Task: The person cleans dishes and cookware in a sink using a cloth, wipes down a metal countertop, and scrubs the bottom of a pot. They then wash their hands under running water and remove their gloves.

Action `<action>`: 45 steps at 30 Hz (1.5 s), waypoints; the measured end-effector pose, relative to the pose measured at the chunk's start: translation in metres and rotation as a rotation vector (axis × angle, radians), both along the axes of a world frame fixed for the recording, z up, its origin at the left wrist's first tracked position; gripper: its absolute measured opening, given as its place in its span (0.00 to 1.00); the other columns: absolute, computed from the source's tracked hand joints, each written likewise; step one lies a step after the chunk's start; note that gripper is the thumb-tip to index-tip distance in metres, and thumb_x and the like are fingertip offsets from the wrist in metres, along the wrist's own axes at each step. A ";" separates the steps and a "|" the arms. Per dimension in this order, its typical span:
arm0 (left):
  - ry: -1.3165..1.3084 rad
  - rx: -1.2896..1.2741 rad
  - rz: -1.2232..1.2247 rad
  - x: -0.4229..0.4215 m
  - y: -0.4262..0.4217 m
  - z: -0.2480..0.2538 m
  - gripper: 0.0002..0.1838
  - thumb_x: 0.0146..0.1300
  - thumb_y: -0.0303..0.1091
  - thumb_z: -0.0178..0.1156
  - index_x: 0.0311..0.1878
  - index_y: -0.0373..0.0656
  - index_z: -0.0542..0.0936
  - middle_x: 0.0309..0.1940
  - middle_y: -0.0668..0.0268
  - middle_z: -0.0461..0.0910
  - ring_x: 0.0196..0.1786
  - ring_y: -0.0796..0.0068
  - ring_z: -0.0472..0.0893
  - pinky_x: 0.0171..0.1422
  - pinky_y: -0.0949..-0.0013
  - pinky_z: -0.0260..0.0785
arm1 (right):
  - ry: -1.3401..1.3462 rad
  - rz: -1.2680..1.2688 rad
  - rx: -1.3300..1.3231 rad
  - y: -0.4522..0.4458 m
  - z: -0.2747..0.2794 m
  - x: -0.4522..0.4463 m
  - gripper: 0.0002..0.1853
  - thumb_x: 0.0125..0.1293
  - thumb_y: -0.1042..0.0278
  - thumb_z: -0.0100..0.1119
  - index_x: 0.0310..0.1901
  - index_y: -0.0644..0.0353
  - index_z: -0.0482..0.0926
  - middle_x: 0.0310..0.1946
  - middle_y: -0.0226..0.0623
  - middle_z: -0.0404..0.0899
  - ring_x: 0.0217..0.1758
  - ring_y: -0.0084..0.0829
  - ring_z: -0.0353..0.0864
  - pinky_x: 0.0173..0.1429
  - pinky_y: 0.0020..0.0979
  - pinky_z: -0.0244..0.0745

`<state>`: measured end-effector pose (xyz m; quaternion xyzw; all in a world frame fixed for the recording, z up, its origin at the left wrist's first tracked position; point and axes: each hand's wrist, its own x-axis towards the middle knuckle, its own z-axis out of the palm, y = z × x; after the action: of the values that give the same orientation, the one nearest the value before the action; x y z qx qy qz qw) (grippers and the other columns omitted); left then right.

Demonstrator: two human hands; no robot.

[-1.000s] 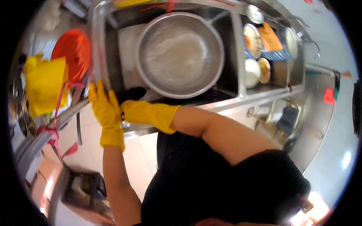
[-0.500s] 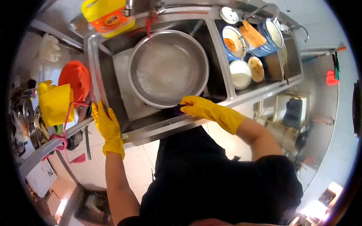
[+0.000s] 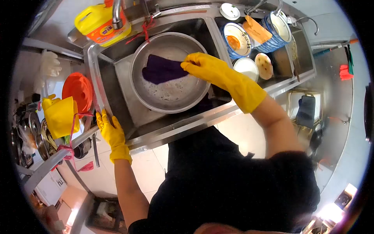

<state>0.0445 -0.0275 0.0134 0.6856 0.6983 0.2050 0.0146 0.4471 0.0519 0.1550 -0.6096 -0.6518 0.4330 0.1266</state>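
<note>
My right hand (image 3: 212, 72), in a yellow rubber glove, pinches one end of a dark purple cloth (image 3: 160, 70). Spread out, the cloth hangs over a round metal basin (image 3: 187, 95); whether it touches the inside I cannot tell. A little sudsy liquid shows in the basin, which sits in the left bowl of a steel sink (image 3: 177, 125). At the sink's left front corner rests my left hand (image 3: 112, 132), gloved in yellow too, its fingers stretched out on the metal edge.
Stacked blue-and-white bowls (image 3: 269, 45) and a white plate (image 3: 246, 69) fill the right sink bowl. A yellow detergent jug (image 3: 102, 27) stands behind, near a faucet (image 3: 117, 16). To the left are an orange-red basin (image 3: 78, 91) and a yellow cloth-like item (image 3: 60, 117).
My right hand has moved up and forward from the basin's near side, bringing the purple cloth over the basin. My left hand stays on the sink edge.
</note>
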 end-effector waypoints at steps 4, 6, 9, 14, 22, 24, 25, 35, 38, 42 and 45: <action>-0.011 0.084 0.016 0.019 0.003 0.007 0.24 0.67 0.32 0.58 0.65 0.39 0.74 0.66 0.42 0.70 0.69 0.43 0.68 0.76 0.52 0.57 | -0.438 0.092 0.042 -0.012 -0.053 0.037 0.23 0.72 0.46 0.53 0.47 0.60 0.83 0.45 0.50 0.83 0.50 0.50 0.81 0.53 0.42 0.75; -0.023 0.046 -0.123 0.038 0.005 0.006 0.22 0.66 0.31 0.59 0.63 0.41 0.76 0.65 0.47 0.72 0.69 0.45 0.69 0.75 0.52 0.58 | -0.465 0.235 -0.248 -0.036 -0.067 0.054 0.26 0.71 0.42 0.51 0.47 0.61 0.83 0.47 0.53 0.82 0.53 0.53 0.80 0.54 0.46 0.75; -0.202 -0.113 -0.374 0.086 0.011 -0.003 0.20 0.63 0.30 0.61 0.59 0.43 0.78 0.60 0.52 0.77 0.67 0.48 0.72 0.74 0.52 0.60 | -0.504 0.355 -0.402 -0.066 -0.109 0.053 0.29 0.69 0.38 0.52 0.48 0.60 0.84 0.49 0.53 0.82 0.54 0.53 0.80 0.55 0.49 0.75; -0.054 -0.524 -0.528 0.129 0.019 -0.053 0.17 0.65 0.39 0.60 0.53 0.42 0.81 0.53 0.52 0.81 0.59 0.49 0.77 0.71 0.53 0.63 | -0.497 0.470 -0.506 -0.051 -0.110 0.017 0.28 0.70 0.40 0.51 0.53 0.58 0.82 0.52 0.48 0.82 0.55 0.50 0.81 0.58 0.45 0.77; -0.188 -0.541 -0.504 0.135 0.015 -0.074 0.15 0.65 0.39 0.58 0.51 0.43 0.82 0.50 0.53 0.83 0.57 0.49 0.77 0.71 0.53 0.63 | -0.589 0.515 -0.531 -0.040 -0.105 0.046 0.28 0.71 0.41 0.49 0.50 0.59 0.84 0.53 0.48 0.81 0.55 0.51 0.81 0.57 0.47 0.78; -0.203 -0.506 -0.502 0.136 0.012 -0.074 0.14 0.65 0.37 0.59 0.51 0.43 0.82 0.49 0.53 0.83 0.57 0.48 0.77 0.71 0.52 0.63 | -0.508 0.498 -0.475 -0.067 -0.135 0.048 0.27 0.71 0.42 0.51 0.49 0.60 0.83 0.54 0.49 0.81 0.56 0.52 0.80 0.58 0.46 0.77; -0.192 -0.495 -0.501 0.137 0.011 -0.071 0.14 0.65 0.37 0.59 0.51 0.43 0.82 0.48 0.53 0.83 0.56 0.48 0.77 0.70 0.52 0.64 | -0.423 0.462 -0.390 -0.089 -0.174 0.048 0.26 0.70 0.43 0.53 0.47 0.60 0.83 0.52 0.50 0.81 0.55 0.52 0.80 0.58 0.46 0.76; -0.404 -0.609 -0.321 0.133 0.005 -0.076 0.14 0.67 0.38 0.60 0.51 0.44 0.81 0.47 0.53 0.83 0.48 0.52 0.82 0.60 0.57 0.72 | 0.356 -0.044 -0.686 -0.061 -0.100 0.105 0.19 0.67 0.62 0.63 0.55 0.66 0.80 0.42 0.38 0.84 0.44 0.30 0.83 0.51 0.31 0.78; -0.697 -0.601 -0.205 0.136 -0.001 -0.080 0.15 0.68 0.40 0.61 0.53 0.44 0.81 0.47 0.53 0.84 0.50 0.57 0.83 0.57 0.62 0.74 | 0.533 -0.066 -0.539 -0.053 -0.056 0.138 0.18 0.67 0.65 0.64 0.54 0.67 0.81 0.42 0.37 0.84 0.44 0.26 0.80 0.52 0.28 0.76; -1.048 -0.554 -0.208 0.163 0.018 -0.039 0.18 0.68 0.39 0.63 0.57 0.42 0.79 0.51 0.57 0.83 0.54 0.62 0.82 0.61 0.65 0.71 | 0.839 -0.312 -0.258 -0.050 0.025 0.141 0.19 0.66 0.65 0.65 0.53 0.71 0.80 0.45 0.45 0.84 0.48 0.35 0.83 0.58 0.31 0.75; -1.435 -0.463 -0.435 0.203 0.048 0.031 0.22 0.67 0.35 0.65 0.61 0.39 0.76 0.57 0.60 0.80 0.59 0.66 0.79 0.65 0.65 0.69 | 0.932 -0.266 0.046 -0.041 0.083 0.111 0.27 0.73 0.55 0.55 0.56 0.77 0.74 0.44 0.54 0.82 0.53 0.54 0.81 0.62 0.53 0.76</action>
<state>0.2476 0.0202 0.0446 0.4864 0.3934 0.4397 0.6444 0.5577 0.0113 0.2380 -0.4260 -0.4516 0.6253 0.4728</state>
